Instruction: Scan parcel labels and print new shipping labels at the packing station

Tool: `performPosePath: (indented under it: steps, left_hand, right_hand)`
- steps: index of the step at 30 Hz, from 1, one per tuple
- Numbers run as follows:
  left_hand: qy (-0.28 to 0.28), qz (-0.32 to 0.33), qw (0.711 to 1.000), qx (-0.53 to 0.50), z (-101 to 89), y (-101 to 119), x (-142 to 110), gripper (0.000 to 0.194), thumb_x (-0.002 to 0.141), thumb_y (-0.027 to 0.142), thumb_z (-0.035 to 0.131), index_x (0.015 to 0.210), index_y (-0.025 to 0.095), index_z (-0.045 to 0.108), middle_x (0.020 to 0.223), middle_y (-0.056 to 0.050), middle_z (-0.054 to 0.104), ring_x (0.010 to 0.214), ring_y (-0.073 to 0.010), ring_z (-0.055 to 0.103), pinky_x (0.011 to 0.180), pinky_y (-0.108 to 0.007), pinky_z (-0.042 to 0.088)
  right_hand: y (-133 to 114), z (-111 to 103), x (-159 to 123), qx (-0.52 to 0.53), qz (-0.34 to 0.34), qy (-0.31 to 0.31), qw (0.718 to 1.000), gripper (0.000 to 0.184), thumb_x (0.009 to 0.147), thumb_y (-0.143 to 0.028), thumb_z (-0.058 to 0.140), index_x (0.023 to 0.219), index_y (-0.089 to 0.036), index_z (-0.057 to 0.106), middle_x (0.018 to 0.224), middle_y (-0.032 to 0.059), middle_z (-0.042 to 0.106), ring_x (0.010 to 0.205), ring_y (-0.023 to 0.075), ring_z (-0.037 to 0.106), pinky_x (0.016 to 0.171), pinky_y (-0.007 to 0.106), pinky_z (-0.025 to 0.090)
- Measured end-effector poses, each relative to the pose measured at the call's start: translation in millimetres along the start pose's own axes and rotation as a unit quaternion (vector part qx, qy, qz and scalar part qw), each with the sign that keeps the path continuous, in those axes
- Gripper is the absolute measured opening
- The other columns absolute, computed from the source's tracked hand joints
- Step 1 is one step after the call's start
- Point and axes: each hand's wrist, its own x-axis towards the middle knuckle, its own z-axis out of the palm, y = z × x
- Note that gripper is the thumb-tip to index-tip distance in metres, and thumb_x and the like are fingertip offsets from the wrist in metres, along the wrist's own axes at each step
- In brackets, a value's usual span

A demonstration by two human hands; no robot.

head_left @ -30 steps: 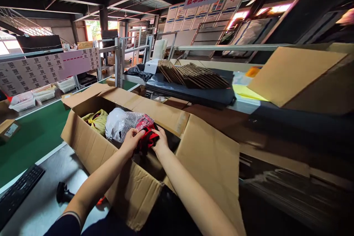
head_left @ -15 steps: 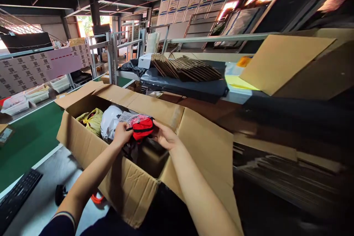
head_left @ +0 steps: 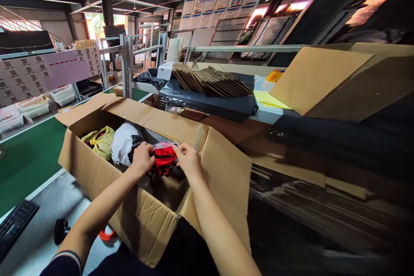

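Note:
Over a large open cardboard box (head_left: 147, 228), a red and black fabric bundle (head_left: 164, 160) in clear plastic is stretched between my two hands. My left hand (head_left: 143, 158) is closed on its left side. At its upper right corner, my right hand (head_left: 188, 158) pinches the edge between thumb and fingers. Inside the box, a white plastic bag (head_left: 121, 145) lies left of my left hand, and a yellow-green cloth bag (head_left: 102, 141) tied with yellow sits farther left. The right part of the box is in shadow, its bottom hard to make out.
Left of the box runs a green conveyor belt (head_left: 26, 159). A keyboard (head_left: 16, 228) and an orange ring-like thing (head_left: 106, 234) lie on the metal table. Behind are a row of folded cardboard (head_left: 223, 82) and another open carton (head_left: 320, 79). White baskets (head_left: 34, 108) stand at the far left.
The view has shifted slightly, so the surroundings sit farther left. My right hand now pinches the bundle's upper corner, and the bundle is turned, with its plastic showing along the top.

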Motion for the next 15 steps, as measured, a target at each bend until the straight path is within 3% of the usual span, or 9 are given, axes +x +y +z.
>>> performPosePath:
  steps: [3, 6, 9, 11, 13, 15]
  left_hand:
    - [0.022, -0.010, 0.999, -0.036, 2.6, -4, 3, 0.021, 0.075, 0.003, 0.059, 0.087, 0.020, 0.055, 0.096, -0.005, 0.065, 0.092, -0.0195, 0.061, 0.081, -0.029, 0.044]
    - [0.018, -0.028, 0.999, -0.029, -2.4, -9, 9, 0.038, 0.075, 0.001, 0.059, 0.110, 0.016, 0.059, 0.112, -0.010, 0.070, 0.102, -0.0212, 0.064, 0.087, -0.030, 0.047]
    - [-0.042, -0.044, 0.997, 0.051, -9.7, -5, 15, 0.026, 0.085, 0.009, 0.056, 0.108, 0.012, 0.065, 0.112, -0.016, 0.073, 0.104, -0.0274, 0.068, 0.087, -0.035, 0.050]
    - [-0.065, -0.054, 0.992, 0.093, -12.7, 3, 21, 0.027, 0.090, 0.017, 0.056, 0.112, 0.009, 0.068, 0.115, -0.020, 0.073, 0.107, -0.0326, 0.070, 0.088, -0.038, 0.053]
    - [-0.099, -0.072, 0.987, 0.108, -13.9, 12, 29, 0.033, 0.092, 0.022, 0.057, 0.118, 0.007, 0.070, 0.122, -0.024, 0.072, 0.115, -0.0364, 0.069, 0.092, -0.040, 0.054]
    - [-0.142, -0.099, 0.980, 0.094, -13.8, 19, 38, 0.036, 0.093, 0.023, 0.057, 0.120, 0.006, 0.073, 0.126, -0.026, 0.071, 0.122, -0.0380, 0.068, 0.098, -0.041, 0.054]
  right_hand:
    - [-14, -4, -15, -0.260, -0.064, 0.005, 0.963, 0.033, 0.105, -0.044, 0.049, 0.086, -0.023, 0.065, 0.084, 0.0081, 0.073, 0.071, 0.0204, 0.065, 0.060, 0.030, 0.032]
    - [-29, -11, -33, -0.351, -0.135, -0.021, 0.926, 0.035, 0.108, -0.039, 0.040, 0.099, -0.023, 0.069, 0.104, 0.0130, 0.075, 0.088, 0.0247, 0.069, 0.066, 0.032, 0.034]
    - [-38, -15, -50, -0.311, -0.215, -0.049, 0.925, 0.032, 0.107, -0.035, 0.040, 0.094, -0.021, 0.066, 0.102, 0.0116, 0.073, 0.094, 0.0242, 0.069, 0.072, 0.032, 0.039]
    - [-37, -12, -57, -0.237, -0.249, -0.119, 0.932, 0.031, 0.106, -0.038, 0.041, 0.090, -0.022, 0.062, 0.095, 0.0082, 0.072, 0.087, 0.0222, 0.068, 0.074, 0.032, 0.041]
    - [-31, -4, -58, -0.167, -0.251, -0.187, 0.935, 0.028, 0.104, -0.042, 0.044, 0.089, -0.023, 0.058, 0.089, 0.0057, 0.071, 0.081, 0.0215, 0.067, 0.074, 0.033, 0.044]
    - [-21, 6, -53, -0.110, -0.235, -0.214, 0.942, 0.017, 0.098, -0.038, 0.049, 0.095, -0.023, 0.055, 0.092, 0.0058, 0.071, 0.083, 0.0223, 0.067, 0.078, 0.035, 0.050]
